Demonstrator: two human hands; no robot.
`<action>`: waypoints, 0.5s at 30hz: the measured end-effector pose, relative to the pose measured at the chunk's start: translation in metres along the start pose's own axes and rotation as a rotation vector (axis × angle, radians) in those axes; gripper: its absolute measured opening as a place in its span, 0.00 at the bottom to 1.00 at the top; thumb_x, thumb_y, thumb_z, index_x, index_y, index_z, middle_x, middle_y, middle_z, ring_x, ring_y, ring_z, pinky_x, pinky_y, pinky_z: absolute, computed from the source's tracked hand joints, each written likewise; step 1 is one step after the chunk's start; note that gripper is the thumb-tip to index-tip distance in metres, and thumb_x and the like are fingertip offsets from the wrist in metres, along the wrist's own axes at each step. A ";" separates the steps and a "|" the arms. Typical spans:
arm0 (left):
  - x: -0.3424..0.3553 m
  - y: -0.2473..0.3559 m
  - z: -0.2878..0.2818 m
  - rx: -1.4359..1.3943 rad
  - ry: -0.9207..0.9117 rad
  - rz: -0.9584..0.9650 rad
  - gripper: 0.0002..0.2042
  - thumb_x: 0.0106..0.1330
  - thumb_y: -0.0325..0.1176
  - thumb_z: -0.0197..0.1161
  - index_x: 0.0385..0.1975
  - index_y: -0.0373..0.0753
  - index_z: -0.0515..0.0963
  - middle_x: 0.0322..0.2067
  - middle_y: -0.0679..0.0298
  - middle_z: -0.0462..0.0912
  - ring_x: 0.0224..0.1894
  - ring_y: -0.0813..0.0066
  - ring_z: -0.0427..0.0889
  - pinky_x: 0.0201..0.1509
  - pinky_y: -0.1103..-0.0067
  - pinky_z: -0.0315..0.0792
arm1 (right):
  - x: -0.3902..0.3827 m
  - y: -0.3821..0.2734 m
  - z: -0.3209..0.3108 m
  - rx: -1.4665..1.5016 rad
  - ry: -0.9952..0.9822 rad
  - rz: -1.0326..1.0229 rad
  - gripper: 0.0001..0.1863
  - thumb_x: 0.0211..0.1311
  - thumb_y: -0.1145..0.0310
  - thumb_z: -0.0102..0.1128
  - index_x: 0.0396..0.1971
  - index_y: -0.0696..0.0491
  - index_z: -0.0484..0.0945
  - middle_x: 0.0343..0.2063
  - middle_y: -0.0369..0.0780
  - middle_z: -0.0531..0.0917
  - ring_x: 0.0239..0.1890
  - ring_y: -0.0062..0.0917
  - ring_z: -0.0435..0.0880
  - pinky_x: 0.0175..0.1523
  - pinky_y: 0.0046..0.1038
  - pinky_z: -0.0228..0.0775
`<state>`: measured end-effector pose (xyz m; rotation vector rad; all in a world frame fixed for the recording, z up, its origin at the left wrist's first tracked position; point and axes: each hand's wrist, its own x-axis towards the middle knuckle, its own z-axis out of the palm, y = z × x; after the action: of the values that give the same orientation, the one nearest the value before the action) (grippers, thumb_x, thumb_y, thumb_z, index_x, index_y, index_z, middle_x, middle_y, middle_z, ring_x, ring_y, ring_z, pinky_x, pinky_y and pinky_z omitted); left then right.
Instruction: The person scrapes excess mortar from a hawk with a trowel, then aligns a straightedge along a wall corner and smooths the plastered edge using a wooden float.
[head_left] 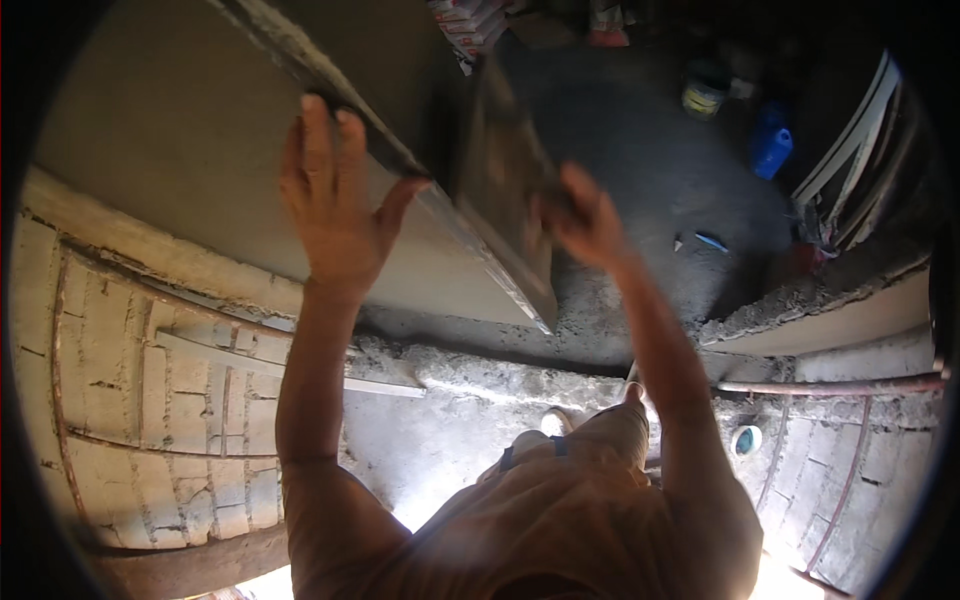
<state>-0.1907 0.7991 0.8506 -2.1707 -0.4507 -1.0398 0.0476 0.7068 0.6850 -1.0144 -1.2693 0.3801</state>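
Observation:
My left hand (330,205) lies with fingers spread against the grey plastered wall (170,140), fingertips at a long straight strip (500,265) along its corner, thumb out toward that strip. My right hand (590,225) is closed round the dark handle of a flat rectangular float (495,140), which is upright at the wall's end face just right of the strip. The float and right hand are motion-blurred, so whether its face touches the plaster is unclear. My forearms rise from the lower edge.
A grey floor (640,150) holds a bucket (705,90), blue jug (772,150) and small blue-handled tool (710,241). Stacked bags (470,25) sit behind. White curved lengths (840,140) lean at right. A rough concrete threshold (460,368), brick walls (140,400) and pipes (830,386) surround my feet.

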 end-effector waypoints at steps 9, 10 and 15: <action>-0.074 0.038 0.029 0.004 -0.132 -0.056 0.46 0.65 0.59 0.59 0.74 0.35 0.49 0.73 0.43 0.49 0.66 0.39 0.61 0.63 0.53 0.61 | 0.238 -0.126 -0.005 0.019 -0.120 -0.267 0.07 0.71 0.70 0.60 0.40 0.55 0.72 0.28 0.30 0.77 0.33 0.15 0.74 0.38 0.21 0.68; -0.074 0.038 0.030 -0.003 -0.129 -0.049 0.46 0.66 0.59 0.59 0.74 0.34 0.50 0.73 0.42 0.48 0.66 0.39 0.60 0.63 0.54 0.61 | 0.243 -0.125 -0.002 0.044 -0.136 -0.311 0.06 0.71 0.70 0.59 0.39 0.55 0.72 0.27 0.30 0.76 0.32 0.15 0.74 0.38 0.21 0.68; -0.079 0.037 0.037 -0.018 -0.145 -0.049 0.47 0.65 0.60 0.59 0.74 0.34 0.49 0.73 0.40 0.48 0.66 0.38 0.60 0.63 0.53 0.61 | 0.216 -0.093 0.011 -0.040 -0.201 -0.335 0.06 0.69 0.72 0.60 0.36 0.54 0.72 0.26 0.31 0.74 0.32 0.15 0.71 0.38 0.20 0.65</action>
<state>-0.1983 0.7980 0.7564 -2.2706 -0.5663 -0.9187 0.0780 0.8204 0.8894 -0.7913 -1.6043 0.2018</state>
